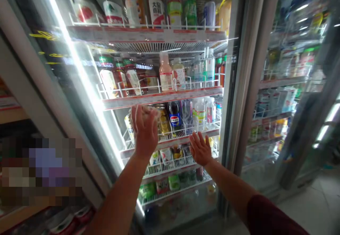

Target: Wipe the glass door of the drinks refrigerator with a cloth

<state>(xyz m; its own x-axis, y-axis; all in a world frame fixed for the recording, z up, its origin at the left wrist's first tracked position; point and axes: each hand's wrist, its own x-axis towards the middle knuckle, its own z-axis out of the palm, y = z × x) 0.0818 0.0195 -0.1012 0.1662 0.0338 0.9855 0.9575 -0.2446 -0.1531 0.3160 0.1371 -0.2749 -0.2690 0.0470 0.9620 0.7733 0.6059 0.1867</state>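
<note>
My left hand (145, 134) is raised in front of the middle shelves of a lit drinks fridge, fingers curved around what looks like a pale crumpled cloth (152, 113); motion smears its edges. Lower and to the right, my right hand (201, 150) has its fingers spread, palm towards the fridge. Reflections show a glass door (127, 66) in front of the drinks; whether either palm touches it I cannot tell. Behind the hands stand a Pepsi bottle (174, 116), gold cans (164, 121) and pale-capped bottles (199, 112).
Upper shelves hold several bottles, including a pink one (166, 73). A metal door frame (245, 86) runs down the right side, with another drinks fridge (278, 100) beyond it. At the left is a shelf (13, 116), with red cans (63, 224) below.
</note>
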